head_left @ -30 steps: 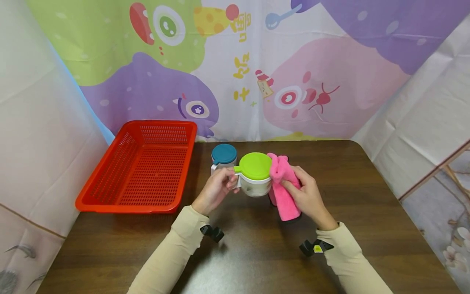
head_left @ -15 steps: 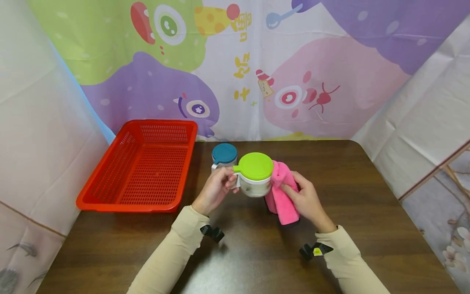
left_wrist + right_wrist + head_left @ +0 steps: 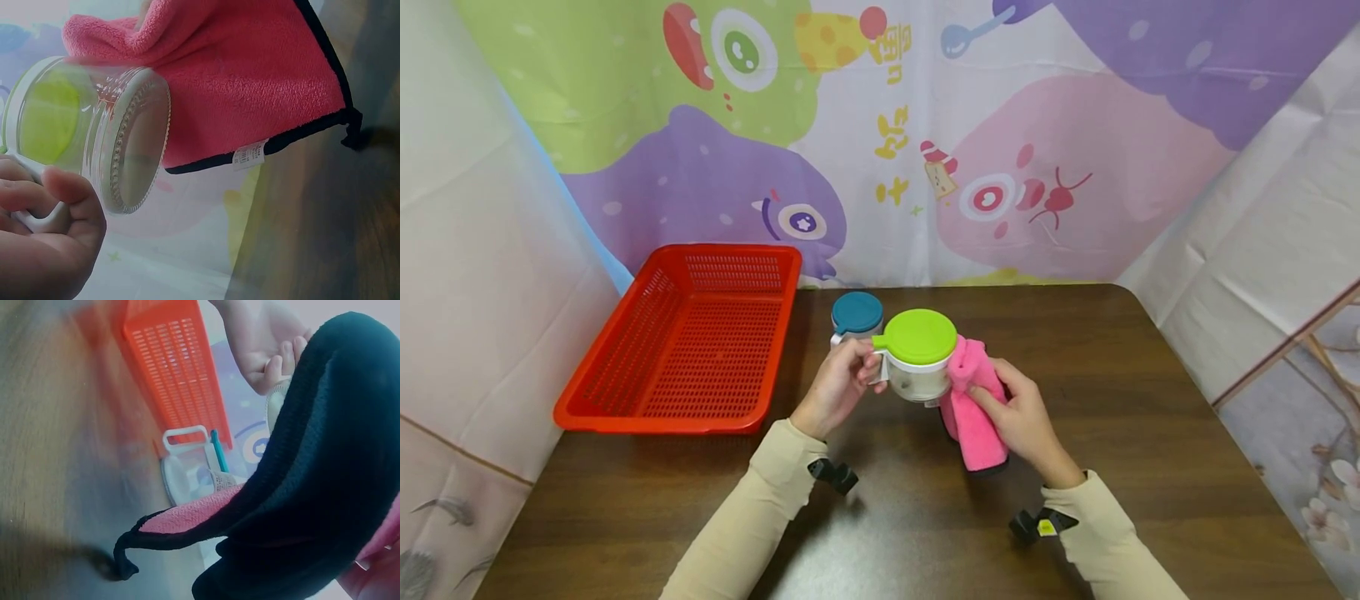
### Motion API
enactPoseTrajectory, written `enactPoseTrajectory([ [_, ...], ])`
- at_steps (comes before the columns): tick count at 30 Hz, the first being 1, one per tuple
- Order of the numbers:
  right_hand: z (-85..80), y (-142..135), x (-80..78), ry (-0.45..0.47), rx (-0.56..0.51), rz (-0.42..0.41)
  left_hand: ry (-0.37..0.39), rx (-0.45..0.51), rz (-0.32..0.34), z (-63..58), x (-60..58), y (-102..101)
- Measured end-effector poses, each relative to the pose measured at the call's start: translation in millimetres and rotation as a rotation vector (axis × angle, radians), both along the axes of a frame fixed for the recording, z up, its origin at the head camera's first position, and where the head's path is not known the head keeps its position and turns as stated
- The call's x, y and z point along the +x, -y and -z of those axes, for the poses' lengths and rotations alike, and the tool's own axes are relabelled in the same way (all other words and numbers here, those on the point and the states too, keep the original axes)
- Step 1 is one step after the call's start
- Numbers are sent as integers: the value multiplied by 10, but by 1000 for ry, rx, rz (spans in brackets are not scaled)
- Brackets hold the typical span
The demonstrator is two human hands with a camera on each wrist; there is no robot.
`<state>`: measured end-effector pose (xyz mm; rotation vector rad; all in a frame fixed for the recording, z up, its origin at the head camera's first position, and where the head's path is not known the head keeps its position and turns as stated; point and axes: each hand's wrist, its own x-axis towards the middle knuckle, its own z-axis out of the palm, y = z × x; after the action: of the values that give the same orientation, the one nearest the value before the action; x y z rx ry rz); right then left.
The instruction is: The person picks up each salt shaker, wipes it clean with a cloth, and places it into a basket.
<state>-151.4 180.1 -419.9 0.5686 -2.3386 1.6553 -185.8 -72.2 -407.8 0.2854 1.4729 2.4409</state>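
My left hand [image 3: 838, 385] grips the white handle of a clear jar [image 3: 919, 383] with a green lid [image 3: 921, 337], held up above the table. In the left wrist view the fingers curl through the handle, and the jar's ribbed glass base [image 3: 140, 144] shows. My right hand [image 3: 1024, 414] pinches a pink cloth [image 3: 977, 417] with black edging against the jar's right side. Part of the cloth hangs below the hand, and its white tag [image 3: 249, 156] shows. The right wrist view is largely covered by the cloth's dark side [image 3: 325, 462].
Behind the left hand stands a second jar with a blue lid [image 3: 857, 312] and a white handle [image 3: 185, 439]. A red perforated basket [image 3: 760, 367] lies at the left of the brown wooden table [image 3: 1150, 417]. A cartoon-print curtain [image 3: 880, 242] hangs along the table's back edge.
My right hand and the pink cloth have slid downward along the jar's side, so less cloth stands up beside the lid. The left hand and jar have hardly moved.
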Motion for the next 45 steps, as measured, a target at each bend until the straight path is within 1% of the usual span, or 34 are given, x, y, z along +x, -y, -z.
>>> enactPoseTrajectory([
  [7,-21,23,45,-44,2,18,16,5,13,-7,0,5],
  [11,-45,37,58,-78,-14,25,21,2,11,-8,3,7],
  [14,-64,43,54,-109,-28,28,14,0,19,-9,2,8],
  [20,-91,40,29,-151,-30,41,-13,2,59,-15,8,15],
  [26,-127,29,35,-149,-40,43,-23,10,92,-18,20,20],
  [39,-180,-20,2,-120,-11,34,-25,-21,103,-38,44,24],
  [45,-189,-44,-15,-106,1,33,-18,-24,120,-40,45,16],
])
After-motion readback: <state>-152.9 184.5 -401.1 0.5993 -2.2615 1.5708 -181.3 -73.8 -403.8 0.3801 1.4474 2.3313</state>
